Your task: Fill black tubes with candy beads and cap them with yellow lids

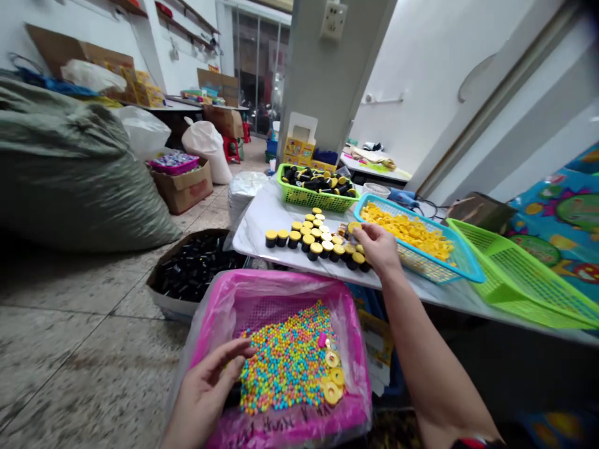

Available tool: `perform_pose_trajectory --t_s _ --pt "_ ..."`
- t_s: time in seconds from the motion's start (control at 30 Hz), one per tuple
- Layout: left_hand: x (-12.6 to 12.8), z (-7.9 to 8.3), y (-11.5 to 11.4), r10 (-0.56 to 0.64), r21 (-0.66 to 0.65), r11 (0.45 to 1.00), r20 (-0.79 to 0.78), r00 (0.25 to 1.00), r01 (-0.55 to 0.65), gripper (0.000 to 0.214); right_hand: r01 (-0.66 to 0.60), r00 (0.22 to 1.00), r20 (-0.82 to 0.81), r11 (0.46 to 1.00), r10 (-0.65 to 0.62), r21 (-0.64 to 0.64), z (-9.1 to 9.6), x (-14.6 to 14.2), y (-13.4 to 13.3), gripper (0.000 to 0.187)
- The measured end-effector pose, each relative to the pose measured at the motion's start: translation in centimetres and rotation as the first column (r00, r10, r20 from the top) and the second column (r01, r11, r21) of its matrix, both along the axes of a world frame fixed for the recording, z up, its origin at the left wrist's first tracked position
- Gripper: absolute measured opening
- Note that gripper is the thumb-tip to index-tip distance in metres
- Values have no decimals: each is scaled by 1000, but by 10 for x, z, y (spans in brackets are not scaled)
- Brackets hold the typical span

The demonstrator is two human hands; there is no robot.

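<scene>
My right hand [381, 249] reaches over the table edge. Its fingers pinch a small jar with a yellow lid [354, 228], at the right end of a cluster of black jars with yellow lids [315, 249] standing upright. My left hand [203, 390] hovers low over the left side of a pink basket [358, 349] lined with clear plastic. Its thumb and fingers are apart. Small multicoloured beads [285, 355] fill the basket's bottom. Just below the left thumb a dark object [233, 396] partly shows; I cannot tell what it is. Yellow ring-shaped pieces [332, 393] lie on the beads' right side.
On the white table [253, 231], a green basket [318, 199] holds black-and-yellow jars and a blue basket [468, 268] holds yellow pieces. Another green basket [528, 287] stands at right. A box of black parts [191, 268] and a large sack [79, 168] sit on the floor at left.
</scene>
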State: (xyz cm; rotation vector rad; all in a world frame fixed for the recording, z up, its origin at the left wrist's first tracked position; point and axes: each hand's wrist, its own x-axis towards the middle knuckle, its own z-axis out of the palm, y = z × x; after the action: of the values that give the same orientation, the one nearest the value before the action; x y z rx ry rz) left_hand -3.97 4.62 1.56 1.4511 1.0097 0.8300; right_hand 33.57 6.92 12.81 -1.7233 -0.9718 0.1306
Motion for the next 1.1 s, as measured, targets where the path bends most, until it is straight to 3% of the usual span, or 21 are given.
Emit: perform_pose_trajectory --t_s 0.1,0.2,0.27,0.37,0.43,0.53,0.6,0.7,0.87,0.97,1.1 --pt "1 3 -7 25 89 996 -23 999 -23 31 -318 936 -163 948 312 -11 6 -46 5 32" --pt "7 20 -7 97 354 933 -88 991 -60 48 -638 729 -364 768 580 -56 2 -114 -7 24" --pt "13 37 -1 114 515 857 -148 982 -22 62 -701 641 -464 713 612 -28 -9 -154 -20 20" --pt "22 63 13 3 606 785 -213 977 129 44 -707 582 -536 706 611 38 -32 -184 -42 24" --pt "29 75 24 -62 625 756 -230 971 196 30 -681 610 -526 731 593 35 -49 -184 -59 27" --pt "50 83 43 27 660 735 -256 966 155 26 -527 819 -339 841 464 -122 -74 -168 -93 26" --pt "73 82 57 61 643 749 -302 951 157 26 -428 901 -186 871 391 -242 -86 -157 -117 22" --pt "112 75 79 79 588 797 -329 941 139 25 -388 921 -88 867 380 -312 -89 -145 -149 19" --pt "156 69 107 121 583 804 -358 926 121 16 -341 931 23 892 364 -296 -67 -136 -171 17" --pt "169 69 116 167 559 825 -381 909 83 22 -327 937 32 908 347 -261 -61 -139 -170 15" --pt "163 75 110 234 536 844 -381 895 7 45 -401 906 23 874 423 -273 -82 -147 -159 14"
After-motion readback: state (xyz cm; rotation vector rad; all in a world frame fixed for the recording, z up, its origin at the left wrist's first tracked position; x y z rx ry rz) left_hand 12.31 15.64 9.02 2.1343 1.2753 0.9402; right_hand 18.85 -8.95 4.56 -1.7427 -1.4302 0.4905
